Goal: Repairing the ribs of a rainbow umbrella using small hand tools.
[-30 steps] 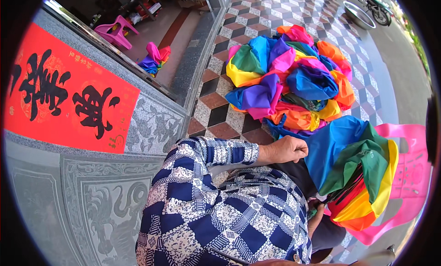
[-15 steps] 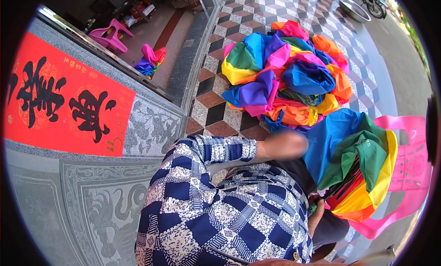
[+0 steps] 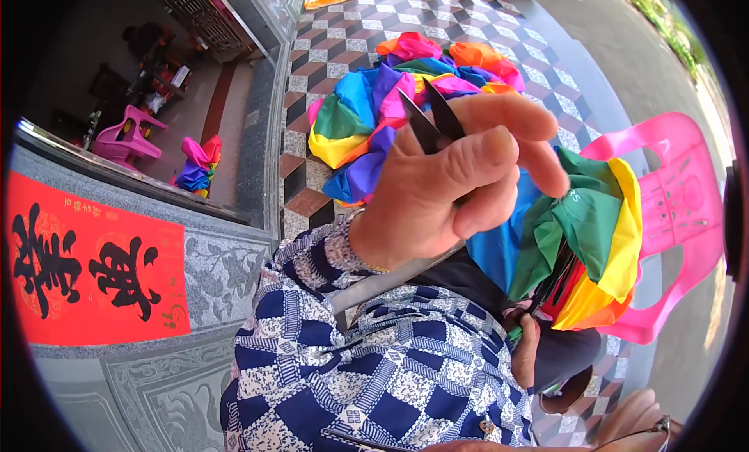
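Note:
My left hand [image 3: 445,190] is raised close to the camera, fingers curled around a pair of scissors [image 3: 441,124]. Their two dark pointed blades stand apart and stick out past the hand; the handles are hidden. A multicoloured umbrella [image 3: 585,210] in blue, green, yellow, orange and red lies loosely folded over my lap. Its black ribs draw together toward my right hand [image 3: 527,354], which is closed at that end; the exact grip is partly hidden. Beyond my left hand, a heap of rainbow-coloured cloth [image 3: 351,108] lies on the patterned tiles.
A pink plastic chair [image 3: 683,194] stands at the right, touching the umbrella. On the left are a carved stone wall [image 3: 226,265] with a red paper banner [image 3: 101,257], and a doorway showing another pink chair [image 3: 129,140] and a small colourful bundle [image 3: 199,167].
My left hand has risen from beside the umbrella toward the camera, and the scissor blades now show. The surroundings have shifted left in the picture. My right hand stays at the umbrella's end.

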Tool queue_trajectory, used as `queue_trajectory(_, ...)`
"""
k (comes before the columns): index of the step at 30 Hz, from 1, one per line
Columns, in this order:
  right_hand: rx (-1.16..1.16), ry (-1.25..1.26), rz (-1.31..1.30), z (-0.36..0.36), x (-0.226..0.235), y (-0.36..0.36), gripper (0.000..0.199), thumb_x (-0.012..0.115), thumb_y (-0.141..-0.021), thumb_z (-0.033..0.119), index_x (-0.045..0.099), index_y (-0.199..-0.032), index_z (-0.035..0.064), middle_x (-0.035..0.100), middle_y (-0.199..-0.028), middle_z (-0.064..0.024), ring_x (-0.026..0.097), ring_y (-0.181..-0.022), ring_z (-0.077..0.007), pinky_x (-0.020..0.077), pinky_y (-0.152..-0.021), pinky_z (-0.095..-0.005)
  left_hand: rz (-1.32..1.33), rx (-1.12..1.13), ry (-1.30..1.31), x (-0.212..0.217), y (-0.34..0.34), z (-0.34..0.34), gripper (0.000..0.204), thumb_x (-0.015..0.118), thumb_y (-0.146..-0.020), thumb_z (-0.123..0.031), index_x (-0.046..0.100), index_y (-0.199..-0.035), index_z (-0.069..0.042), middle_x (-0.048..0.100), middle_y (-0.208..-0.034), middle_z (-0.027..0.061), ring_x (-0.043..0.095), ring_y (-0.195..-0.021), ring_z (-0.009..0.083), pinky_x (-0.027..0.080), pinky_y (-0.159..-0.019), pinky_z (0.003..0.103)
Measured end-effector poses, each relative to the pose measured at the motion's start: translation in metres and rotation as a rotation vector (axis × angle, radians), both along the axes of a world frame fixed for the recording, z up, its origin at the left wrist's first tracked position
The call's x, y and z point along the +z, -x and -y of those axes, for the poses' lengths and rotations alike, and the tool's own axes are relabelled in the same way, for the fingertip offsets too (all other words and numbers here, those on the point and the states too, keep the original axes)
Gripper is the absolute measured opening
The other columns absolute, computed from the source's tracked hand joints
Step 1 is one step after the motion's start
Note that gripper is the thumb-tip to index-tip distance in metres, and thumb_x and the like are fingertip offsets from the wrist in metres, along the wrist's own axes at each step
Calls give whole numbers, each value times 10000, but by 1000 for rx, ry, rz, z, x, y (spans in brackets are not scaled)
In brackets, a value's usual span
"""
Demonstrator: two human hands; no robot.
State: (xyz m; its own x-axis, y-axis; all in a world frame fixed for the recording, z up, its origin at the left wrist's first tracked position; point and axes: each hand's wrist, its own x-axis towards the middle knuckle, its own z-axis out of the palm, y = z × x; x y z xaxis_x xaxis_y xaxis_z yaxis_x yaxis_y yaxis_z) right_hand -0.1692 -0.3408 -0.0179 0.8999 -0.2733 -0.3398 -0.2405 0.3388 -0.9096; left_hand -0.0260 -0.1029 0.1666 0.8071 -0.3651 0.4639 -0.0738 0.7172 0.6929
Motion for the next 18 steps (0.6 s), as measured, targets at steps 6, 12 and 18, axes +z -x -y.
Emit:
queue_trajectory(6,125,-110,-118,16,-31,3,292,559,-803,315,557,-862,29,538,-709,-17,497,-630,-109,390,-582,-240,250,-15,173,32,6,25,279,503,-923,-215,538,-1139,-43,648,-908,135,355,-384,10,299,-379,155)
queue_trajectory(12,-71,6,-49,-1,-6,-3,250,554,-799,268,553,-856,24,535,-701,-23,503,-625,-112,411,-590,-242,128,-4,33,37,4,36,269,506,-921,-211,544,-1126,-40,649,-909,128,360,-389,9,302,-379,156)
queue_trajectory(18,34,0,-99,28,-28,16,242,559,-791,209,565,-900,-7,552,-720,-21,512,-626,-106,419,-590,-228,23,43,-69,-14,-27,77,227,516,-912,-182,561,-1075,-30,653,-898,106,375,-407,11,302,-378,161)
